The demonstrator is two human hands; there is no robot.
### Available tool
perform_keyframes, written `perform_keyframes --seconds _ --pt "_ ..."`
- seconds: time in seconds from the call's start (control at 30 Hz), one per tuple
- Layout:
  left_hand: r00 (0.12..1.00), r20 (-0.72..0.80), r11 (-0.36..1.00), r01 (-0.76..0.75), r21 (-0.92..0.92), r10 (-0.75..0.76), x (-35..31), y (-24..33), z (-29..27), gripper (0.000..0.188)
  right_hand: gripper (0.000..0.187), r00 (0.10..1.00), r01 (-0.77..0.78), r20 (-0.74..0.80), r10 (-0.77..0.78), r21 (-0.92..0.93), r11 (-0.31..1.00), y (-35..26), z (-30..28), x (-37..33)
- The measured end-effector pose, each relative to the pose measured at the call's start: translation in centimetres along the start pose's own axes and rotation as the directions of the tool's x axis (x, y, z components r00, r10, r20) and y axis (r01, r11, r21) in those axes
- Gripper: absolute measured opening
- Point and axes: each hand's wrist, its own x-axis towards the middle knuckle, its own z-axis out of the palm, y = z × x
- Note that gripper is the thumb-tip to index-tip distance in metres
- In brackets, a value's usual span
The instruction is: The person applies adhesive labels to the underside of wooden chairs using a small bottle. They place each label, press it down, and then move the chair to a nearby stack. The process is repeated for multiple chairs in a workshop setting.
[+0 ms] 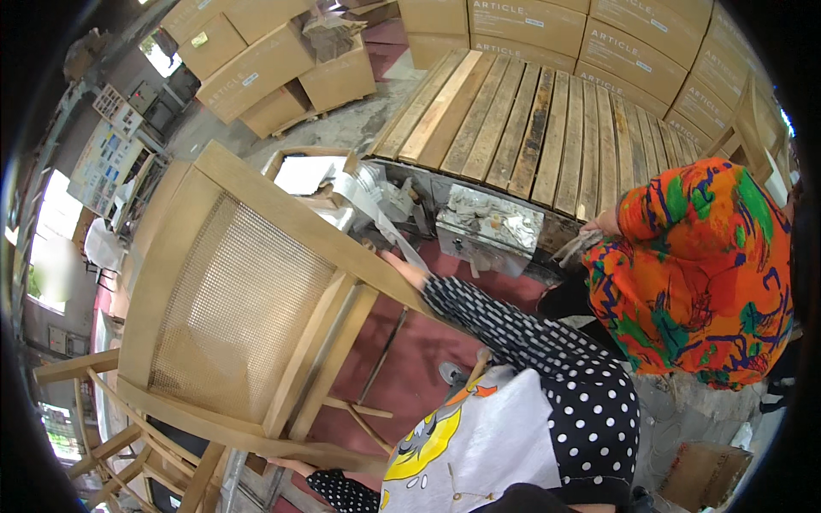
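Beside a slatted, bare-timber platform [500, 128], a honey-brown wooden chair frame with a woven-cane panel [244, 295] sits tilted across the left half of the view, between the worker's hands. Right hand [410, 271] on the upper side rail, fingers at its outer edge, apparently holding it; left hand [292, 465] at the lower rail, fingers partly hidden, so cannot tell whether it grips or only steadies. Support underneath not made out. Main risk, as judged: uneven hold, one side slipping, frame twisting down. Next: a leftward swing could knock its lower corner into the slender pale-wood frame pieces [77, 366] near it, marring wood or cane. Co-worker in a loose orange, green-splashed garment [701, 265] stands near the right shoulder; a backward step could bump them and jolt the grip.
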Motion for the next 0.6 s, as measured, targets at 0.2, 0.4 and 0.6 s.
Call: perform_keyframes --seconds 0.2,0.4,0.6 --pt "0.997 0.062 0.999 -0.035 -0.032 0.036 -3.7 0.4 -2.0 0.110 0.107 0.977 -0.037 -0.210 -0.030 -0.312 0.949 -1.8 1.0 -0.7" --pt "0.994 0.096 0.994 -0.032 -0.109 0.043 -7.5 2.4 -1.7 0.105 0.104 0.975 0.053 -0.212 -0.066 -0.063 0.997 -3.1 -2.5 -10.0" --pt "0.972 0.121 0.913 -0.141 -0.384 0.201 -10.7 5.5 1.6 0.082 0.086 0.713 0.500 -0.519 -0.472 -0.096 0.861 -3.0 -7.0 -20.9"
